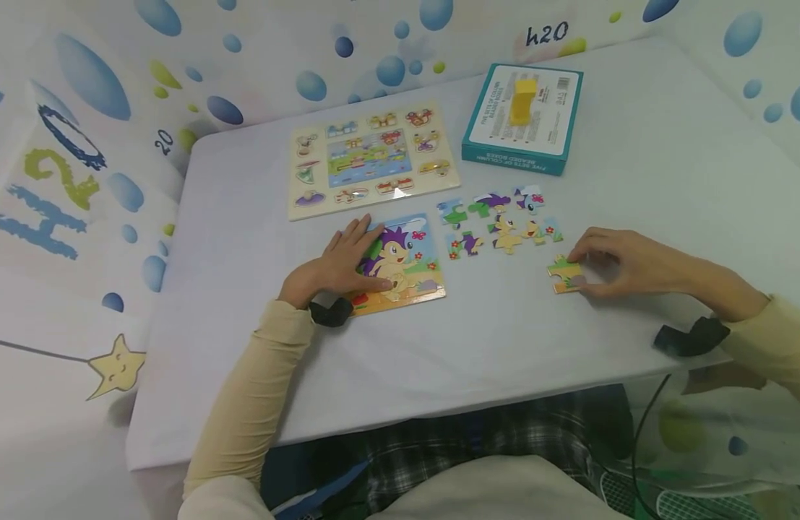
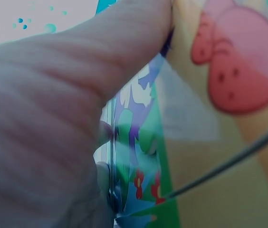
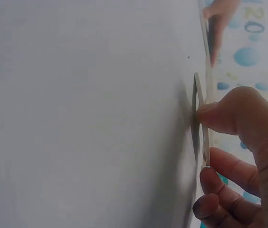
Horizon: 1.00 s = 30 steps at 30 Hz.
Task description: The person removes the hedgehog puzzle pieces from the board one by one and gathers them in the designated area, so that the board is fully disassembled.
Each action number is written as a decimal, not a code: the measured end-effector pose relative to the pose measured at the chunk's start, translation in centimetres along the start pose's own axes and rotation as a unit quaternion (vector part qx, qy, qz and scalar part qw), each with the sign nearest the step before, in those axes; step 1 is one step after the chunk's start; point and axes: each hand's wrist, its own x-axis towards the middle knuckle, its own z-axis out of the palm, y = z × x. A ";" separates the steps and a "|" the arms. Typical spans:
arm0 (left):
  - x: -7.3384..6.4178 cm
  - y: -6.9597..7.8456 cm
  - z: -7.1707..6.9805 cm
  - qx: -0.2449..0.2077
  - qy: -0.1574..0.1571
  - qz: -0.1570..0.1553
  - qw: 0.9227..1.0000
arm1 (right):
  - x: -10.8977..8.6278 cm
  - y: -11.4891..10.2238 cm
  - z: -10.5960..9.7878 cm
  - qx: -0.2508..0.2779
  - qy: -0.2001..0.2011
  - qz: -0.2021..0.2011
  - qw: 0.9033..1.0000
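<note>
In the head view my left hand [image 1: 337,267] rests on a square hedgehog puzzle [image 1: 405,253], fingers spread over its left side and thumb across its lower part. The left wrist view shows the thumb side of that hand close beside the puzzle's printed surface [image 2: 191,156]. My right hand [image 1: 624,263] pinches a puzzle piece [image 1: 564,274], green and orange with a jigsaw cut-out, between thumb and fingers. In the right wrist view the piece [image 3: 206,140] appears edge-on, slightly tilted against the white cloth. Several loose puzzle pieces [image 1: 505,232] lie between the hands.
A wooden picture board [image 1: 302,211] with shaped inserts lies behind the puzzle. To its right is a teal box [image 1: 480,153] with a yellow block [image 1: 522,101] on top. A white cloth covers the table [image 1: 478,347]; its front edge runs near my lap.
</note>
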 end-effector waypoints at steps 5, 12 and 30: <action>-0.2 -0.1 0.0 -0.002 0.002 0.001 1.000 | 0.7 -0.1 -0.1 -0.011 -0.018 0.004 1.000; -0.4 0.0 0.0 -0.005 0.005 0.008 1.000 | 1.1 -0.2 -0.2 -0.020 -0.027 0.013 0.999; -0.5 0.2 -0.3 -0.002 -0.007 0.007 1.000 | 2.5 -2.7 -2.1 -0.025 -0.022 0.007 0.999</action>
